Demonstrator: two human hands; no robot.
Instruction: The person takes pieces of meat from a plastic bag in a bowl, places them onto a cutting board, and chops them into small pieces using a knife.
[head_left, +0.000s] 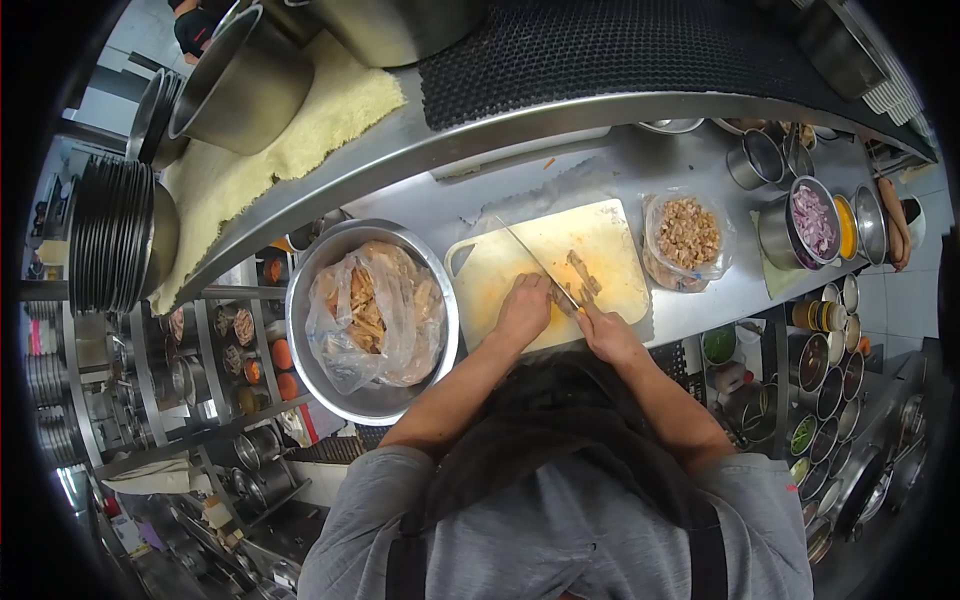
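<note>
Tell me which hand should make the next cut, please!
The right hand, I think: it holds the knife by its handle, while the left hand is over the cutting board, beside the blade.

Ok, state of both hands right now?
Left hand: curled beside the knife; whether it grips anything can't be told.
Right hand: closed on the knife's handle.

Cutting board (480, 285): on counter (690, 165). On it: meat pieces (583, 272); knife (535, 262) across it. Left of it: mixing bowl (450, 335), containing plastic bag (398, 330) of meat. Right of it: diced meat (687, 232), bagged; farther right, chopped onion (812, 218) in a container. Behind it: raised shelf (540, 113), bearing mat (640, 55) and, behind-left, pot (255, 95).
</note>
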